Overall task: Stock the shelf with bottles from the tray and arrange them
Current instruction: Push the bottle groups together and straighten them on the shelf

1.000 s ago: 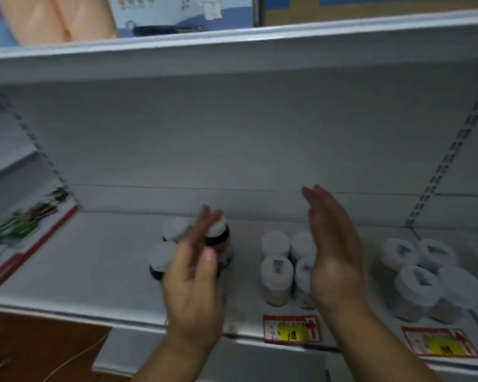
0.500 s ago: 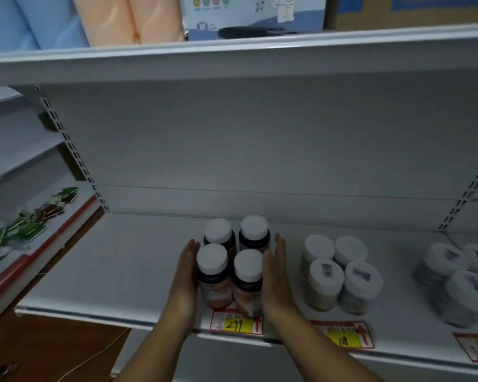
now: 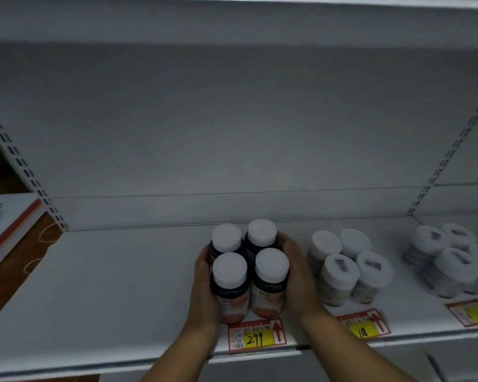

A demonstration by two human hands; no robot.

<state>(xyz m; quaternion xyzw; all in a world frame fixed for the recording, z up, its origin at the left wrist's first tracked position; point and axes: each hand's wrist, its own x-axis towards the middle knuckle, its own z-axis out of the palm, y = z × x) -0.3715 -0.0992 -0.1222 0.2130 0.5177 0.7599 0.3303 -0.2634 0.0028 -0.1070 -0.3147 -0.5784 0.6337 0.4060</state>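
Observation:
Several dark bottles (image 3: 269, 282) with white caps and orange labels stand upright in a tight square on the white shelf (image 3: 116, 293), just behind a yellow price tag (image 3: 255, 337) reading 299. My left hand (image 3: 204, 288) presses flat against the left side of the cluster. My right hand (image 3: 297, 274) cups its right side, fingers curling round the back bottle. The bottles are squeezed between both palms. The tray is not in view.
To the right stand several pale jars (image 3: 345, 266) with white lids, close to my right wrist, and a further blurred group of jars (image 3: 450, 257) beyond. A second price tag (image 3: 364, 325) sits on the front edge. A neighbouring shelf (image 3: 9, 230) lies at left.
A second ago both hands were raised and apart above the shelf. They dropped onto the sides of the dark bottles, and the right fingers have curled further round the cluster.

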